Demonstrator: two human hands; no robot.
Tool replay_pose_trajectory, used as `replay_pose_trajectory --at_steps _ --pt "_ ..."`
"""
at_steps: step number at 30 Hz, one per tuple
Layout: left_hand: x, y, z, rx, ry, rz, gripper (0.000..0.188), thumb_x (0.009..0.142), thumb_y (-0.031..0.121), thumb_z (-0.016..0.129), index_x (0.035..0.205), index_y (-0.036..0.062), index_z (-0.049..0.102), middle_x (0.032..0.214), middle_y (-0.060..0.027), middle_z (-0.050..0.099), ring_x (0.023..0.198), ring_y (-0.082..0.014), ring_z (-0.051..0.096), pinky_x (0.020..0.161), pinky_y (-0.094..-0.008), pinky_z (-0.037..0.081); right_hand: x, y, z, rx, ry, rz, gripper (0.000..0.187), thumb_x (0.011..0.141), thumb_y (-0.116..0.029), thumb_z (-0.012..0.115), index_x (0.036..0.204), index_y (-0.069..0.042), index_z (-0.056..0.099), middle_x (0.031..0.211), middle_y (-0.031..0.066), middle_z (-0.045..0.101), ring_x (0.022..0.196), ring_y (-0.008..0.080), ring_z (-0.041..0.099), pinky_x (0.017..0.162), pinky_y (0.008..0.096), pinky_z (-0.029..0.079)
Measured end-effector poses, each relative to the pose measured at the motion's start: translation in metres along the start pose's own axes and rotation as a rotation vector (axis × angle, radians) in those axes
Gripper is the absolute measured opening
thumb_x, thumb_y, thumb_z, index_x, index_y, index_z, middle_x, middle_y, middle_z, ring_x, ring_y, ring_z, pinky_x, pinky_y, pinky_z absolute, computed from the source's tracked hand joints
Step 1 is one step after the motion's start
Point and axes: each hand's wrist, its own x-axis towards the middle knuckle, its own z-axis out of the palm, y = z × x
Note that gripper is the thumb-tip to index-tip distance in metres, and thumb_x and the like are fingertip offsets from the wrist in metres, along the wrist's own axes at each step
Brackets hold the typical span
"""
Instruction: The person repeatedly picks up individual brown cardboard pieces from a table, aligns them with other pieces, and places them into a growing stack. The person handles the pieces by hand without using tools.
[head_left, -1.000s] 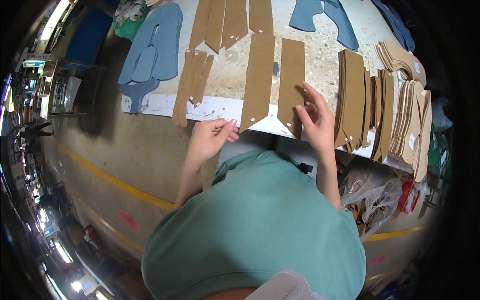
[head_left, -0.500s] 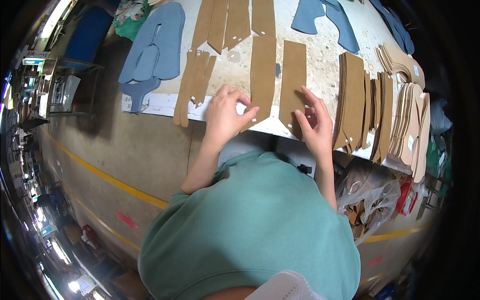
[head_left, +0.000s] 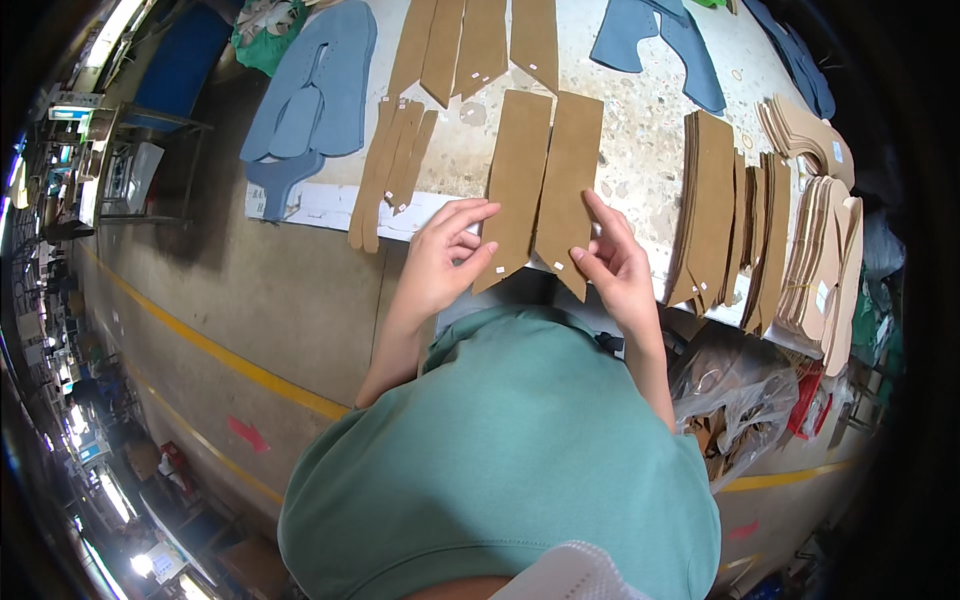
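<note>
Two brown leather-like strips with angled lower ends lie side by side in front of me, their lower tips sticking out past the table's near edge. My left hand [head_left: 445, 260] grips the outer edge of the left strip [head_left: 516, 180], its thumb and fingers bent at that edge. On the other side, my right hand [head_left: 622, 265] pinches the outer edge of the right strip [head_left: 572, 175], thumb on top. The strips nearly touch along their inner edges. Each bears a small white sticker near its lower end.
Narrow brown strips [head_left: 395, 165] lie left, larger brown strips [head_left: 480, 45] beyond. Blue cut pieces [head_left: 325, 90] rest far left, another blue piece [head_left: 650, 35] far right. Brown stacks [head_left: 705, 200] and beige stacks [head_left: 812, 260] line the table's right side. A plastic bag of scraps [head_left: 735, 420] sits below.
The two strips have come together from a gap and slid toward me, over the table edge. My right hand has shifted slightly left with its strip.
</note>
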Motion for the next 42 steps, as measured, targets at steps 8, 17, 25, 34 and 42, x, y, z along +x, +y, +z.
replay_pose_trajectory --at_steps 8,17,25,34,42 --pt "0.001 0.002 0.0 0.033 -0.013 0.01 0.046 0.085 -0.004 0.065 0.13 0.0024 0.061 0.133 -0.0087 0.051 0.082 -0.0063 0.055 0.074 -0.0184 0.052 -0.008 -0.007 0.002 -0.341 -0.006 -0.104 0.071 0.082 0.006 0.065 0.147 -0.011 0.044 0.129 0.0073 0.052 0.073 0.0101 0.052 0.067 0.0225 0.05" --pt "0.002 0.016 -0.001 0.229 0.018 0.061 0.041 0.084 0.0 0.069 0.124 0.0025 0.063 0.126 -0.0089 0.056 0.08 -0.0095 0.061 0.071 -0.0222 0.055 -0.007 -0.017 0.009 -0.734 0.183 -0.206 0.052 0.083 -0.003 0.069 0.134 -0.005 0.056 0.111 0.0106 0.055 0.082 0.0207 0.057 0.074 0.0326 0.051" --pt "0.063 0.052 -0.074 0.56 0.321 0.37 0.022 0.087 0.015 0.07 0.106 0.0052 0.071 0.101 -0.0079 0.072 0.078 -0.0146 0.069 0.069 -0.029 0.056 0.025 -0.001 0.001 -0.854 0.259 -0.417 0.031 0.084 -0.008 0.069 0.115 -0.003 0.068 0.1 0.0107 0.057 0.092 0.0272 0.056 0.082 0.036 0.048" --pt "0.221 0.019 -0.119 0.957 0.21 0.14 0.038 0.08 0.037 0.075 0.105 0.0084 0.072 0.089 -0.0059 0.073 0.079 -0.0205 0.07 0.074 -0.0312 0.054 0.023 0.003 -0.005 -0.7 0.285 -0.436 0.024 0.086 -0.007 0.067 0.109 -0.004 0.07 0.095 0.0106 0.061 0.09 0.0259 0.058 0.08 0.0356 0.049" --pt "0.268 -0.005 -0.12 0.865 0.207 -0.082 0.045 0.072 0.043 0.078 0.105 0.0133 0.072 0.101 -0.0059 0.074 0.099 -0.0253 0.069 0.089 -0.0358 0.053 0.022 0.001 -0.005 -0.698 0.258 -0.464 0.022 0.086 -0.008 0.067 0.107 -0.004 0.071 0.095 0.0093 0.062 0.09 0.0257 0.058 0.079 0.0357 0.049"
